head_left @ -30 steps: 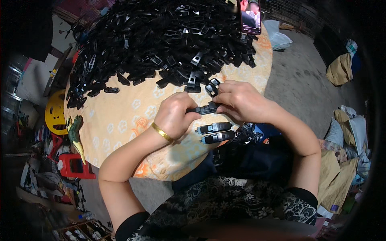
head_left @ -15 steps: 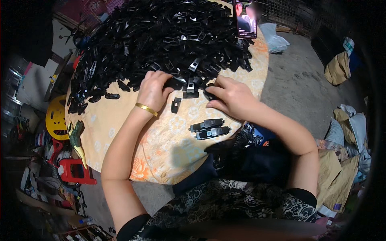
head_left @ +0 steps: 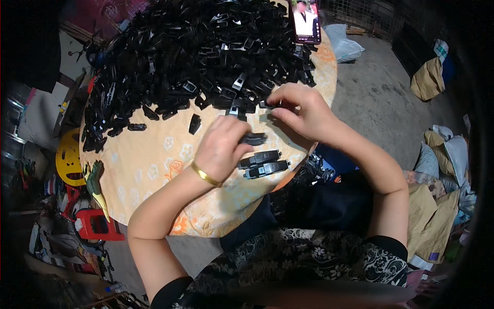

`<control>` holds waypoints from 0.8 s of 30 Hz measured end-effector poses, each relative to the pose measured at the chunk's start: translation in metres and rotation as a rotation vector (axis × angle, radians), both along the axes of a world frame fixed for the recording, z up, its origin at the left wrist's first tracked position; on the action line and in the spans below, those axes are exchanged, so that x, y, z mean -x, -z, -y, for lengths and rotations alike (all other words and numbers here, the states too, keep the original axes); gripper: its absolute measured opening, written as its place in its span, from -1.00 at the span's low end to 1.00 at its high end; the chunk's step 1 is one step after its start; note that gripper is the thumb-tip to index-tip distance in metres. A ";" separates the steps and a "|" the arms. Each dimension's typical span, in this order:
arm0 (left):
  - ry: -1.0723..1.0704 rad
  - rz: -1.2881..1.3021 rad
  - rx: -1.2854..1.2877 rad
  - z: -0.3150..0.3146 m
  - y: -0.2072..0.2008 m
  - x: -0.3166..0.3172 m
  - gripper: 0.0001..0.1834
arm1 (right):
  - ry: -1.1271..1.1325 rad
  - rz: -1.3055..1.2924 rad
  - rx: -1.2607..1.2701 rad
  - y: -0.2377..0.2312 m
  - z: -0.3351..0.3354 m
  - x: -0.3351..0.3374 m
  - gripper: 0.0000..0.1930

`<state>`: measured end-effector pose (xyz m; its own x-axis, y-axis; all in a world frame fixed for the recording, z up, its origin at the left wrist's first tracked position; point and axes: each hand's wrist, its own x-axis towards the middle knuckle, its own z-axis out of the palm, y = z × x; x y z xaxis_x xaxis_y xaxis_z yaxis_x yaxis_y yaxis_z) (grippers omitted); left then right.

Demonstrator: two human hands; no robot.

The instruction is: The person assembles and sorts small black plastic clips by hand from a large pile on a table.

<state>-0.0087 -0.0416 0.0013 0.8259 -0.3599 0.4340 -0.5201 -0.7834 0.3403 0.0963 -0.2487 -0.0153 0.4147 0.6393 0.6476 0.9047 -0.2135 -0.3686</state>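
My left hand [head_left: 221, 145], a gold bangle at its wrist, is closed on a slim black plastic part [head_left: 253, 138]. This part sits just above two longer black plastic pieces [head_left: 266, 169] lying side by side on the cloth. To the right, my right hand [head_left: 304, 109] pinches a small black plastic piece [head_left: 265, 104] at the near edge of the heap [head_left: 206, 62] of black plastic parts. A single loose black clip part [head_left: 194, 124] lies left of my left hand. My fingers partly hide what each hand holds.
A phone [head_left: 307, 23] with a lit screen stands at the table's far right. A patterned yellow cloth [head_left: 139, 170] covers the round table. Green-and-yellow-handled pliers [head_left: 96, 183] lie at its left edge. Dark parts [head_left: 318, 169] rest near my lap; brown sacks [head_left: 429, 221] are at right.
My left hand has moved nearer and to the right, carrying a black part toward the two longer pieces. My right hand has shifted slightly farther away, its fingers on a small piece.
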 end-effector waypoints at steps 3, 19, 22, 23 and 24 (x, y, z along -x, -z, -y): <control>-0.028 -0.142 0.108 0.001 0.007 0.002 -0.66 | -0.204 -0.799 -0.225 -0.001 -0.007 0.016 -0.52; -0.157 -0.233 0.119 -0.004 0.003 0.006 -0.79 | -0.093 -0.152 0.207 -0.006 0.001 0.029 -0.76; -0.142 -0.217 0.114 -0.005 0.003 0.006 -0.78 | -0.047 -0.025 0.332 -0.016 0.002 0.029 -0.79; -0.147 -0.217 0.112 -0.006 0.004 0.006 -0.78 | -0.051 -0.025 0.330 -0.016 0.001 0.028 -0.79; -0.112 -0.192 0.104 -0.008 0.005 0.004 -0.78 | -0.081 -0.076 0.319 -0.015 0.000 0.026 -0.80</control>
